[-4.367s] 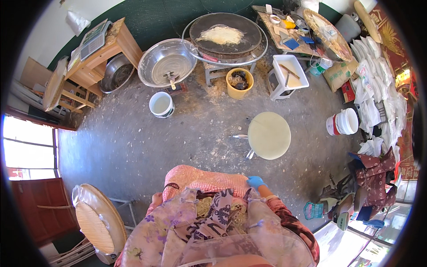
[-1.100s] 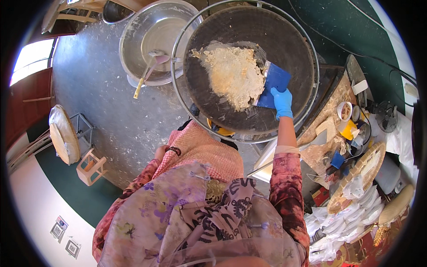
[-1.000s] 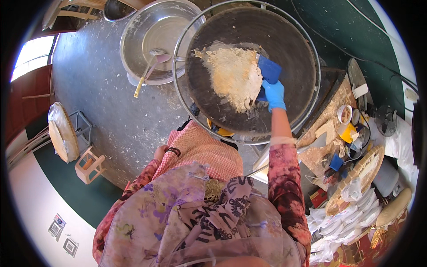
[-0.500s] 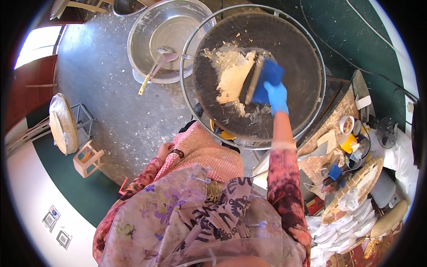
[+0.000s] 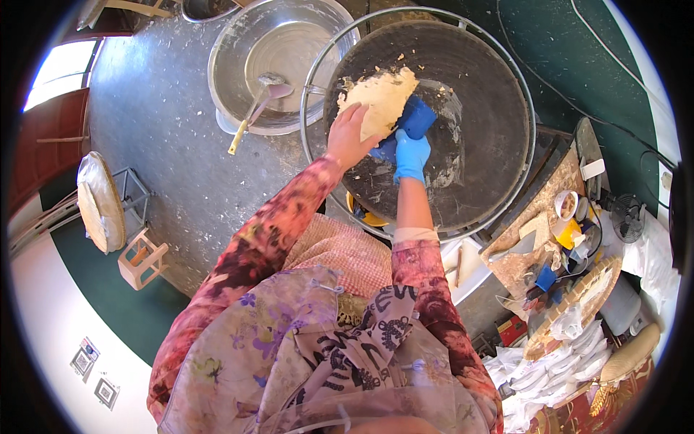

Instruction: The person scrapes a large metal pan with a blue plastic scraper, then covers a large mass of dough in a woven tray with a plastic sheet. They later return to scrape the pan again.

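Observation:
My right hand (image 5: pixel 413 155), in a blue glove, is closed around a blue flat scraper (image 5: pixel 416 118), its edge mostly hidden. The scraper lies against the right side of a pale, ragged sheet of dough (image 5: pixel 381 96). At that sheet's lower left edge is my bare left hand (image 5: pixel 350 137), its fingers and thumb gripping the dough. Both hands are over a large round dark griddle (image 5: pixel 481 116) encircled by a metal ring. Whitish smears and small crumbs mark the griddle's surface right of and above the dough.
Left of the griddle stands a wide metal basin (image 5: pixel 224 79), with a pink spatula (image 5: pixel 278 91) and a yellow-handled ladle (image 5: pixel 237 137) in it. A cluttered worktop (image 5: pixel 506 249) lies to the right. A small stool (image 5: pixel 143 260) stands on the floor at left.
My left hand has come up from my lap to the dough. My right hand has moved left with the scraper, and the dough sheet looks more gathered, leaving a smeared patch.

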Demonstrator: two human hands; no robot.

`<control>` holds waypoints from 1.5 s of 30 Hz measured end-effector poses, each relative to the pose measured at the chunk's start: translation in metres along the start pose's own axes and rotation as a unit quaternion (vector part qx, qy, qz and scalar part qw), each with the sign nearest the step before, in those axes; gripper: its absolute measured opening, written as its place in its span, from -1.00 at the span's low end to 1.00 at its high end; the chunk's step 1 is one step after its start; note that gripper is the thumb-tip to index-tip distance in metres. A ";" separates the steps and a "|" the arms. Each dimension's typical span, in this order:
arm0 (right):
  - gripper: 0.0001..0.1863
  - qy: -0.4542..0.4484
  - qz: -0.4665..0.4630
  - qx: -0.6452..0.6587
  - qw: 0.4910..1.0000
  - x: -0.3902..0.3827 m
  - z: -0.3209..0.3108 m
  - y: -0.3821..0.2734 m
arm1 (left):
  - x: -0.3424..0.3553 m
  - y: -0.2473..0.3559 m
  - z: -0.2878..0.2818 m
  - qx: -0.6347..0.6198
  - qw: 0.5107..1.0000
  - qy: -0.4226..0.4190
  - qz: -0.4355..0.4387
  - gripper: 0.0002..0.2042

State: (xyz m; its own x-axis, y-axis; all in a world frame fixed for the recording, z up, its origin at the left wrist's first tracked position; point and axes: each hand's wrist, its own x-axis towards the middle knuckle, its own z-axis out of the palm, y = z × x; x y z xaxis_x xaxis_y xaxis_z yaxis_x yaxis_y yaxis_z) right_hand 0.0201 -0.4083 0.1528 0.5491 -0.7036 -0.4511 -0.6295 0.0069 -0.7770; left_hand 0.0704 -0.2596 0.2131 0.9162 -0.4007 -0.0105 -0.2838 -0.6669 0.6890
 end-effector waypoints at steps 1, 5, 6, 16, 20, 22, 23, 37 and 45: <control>-0.67 0.001 0.012 0.008 1.000 0.002 0.007 -0.006 | 0.010 -0.001 0.007 0.020 1.000 -0.005 -0.016 -0.34; -0.74 -0.053 0.028 0.080 0.995 0.008 0.025 -0.025 | 0.030 -0.017 0.020 0.014 0.993 -0.089 -0.082 -0.30; -0.75 -0.096 0.027 0.109 0.989 0.009 0.024 -0.027 | 0.032 -0.020 0.022 -0.003 0.992 -0.095 -0.086 -0.30; -0.63 -0.285 0.120 0.392 0.866 -0.016 -0.036 0.005 | -0.020 0.050 0.015 0.121 0.988 -0.054 0.075 -0.45; -0.62 -0.221 0.151 0.519 0.812 -0.068 -0.121 0.045 | -0.066 0.116 0.015 0.081 0.970 -0.128 0.188 -0.46; -0.58 -0.169 0.166 0.541 0.807 -0.103 -0.180 0.079 | -0.093 0.149 0.021 0.025 0.949 -0.162 0.269 -0.46; -0.56 -0.142 0.187 0.542 0.807 -0.120 -0.205 0.096 | -0.108 0.164 0.025 0.000 0.934 -0.199 0.296 -0.46; -0.59 0.450 -0.110 0.578 0.672 -0.215 -0.675 0.263 | -0.165 0.251 0.092 -0.068 0.847 -0.427 0.310 -0.54; -0.76 0.513 0.163 0.457 0.707 -0.231 -0.829 0.322 | -0.174 0.244 0.107 0.000 0.853 -0.443 0.275 -0.52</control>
State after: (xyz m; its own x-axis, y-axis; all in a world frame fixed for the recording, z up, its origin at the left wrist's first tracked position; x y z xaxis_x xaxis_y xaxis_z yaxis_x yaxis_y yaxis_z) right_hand -0.7649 -0.8323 0.3713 -0.5282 -0.7002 -0.4803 0.2462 0.4150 -0.8759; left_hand -0.1886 -0.4201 0.3054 0.0693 -0.9710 -0.2287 -0.6015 -0.2236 0.7670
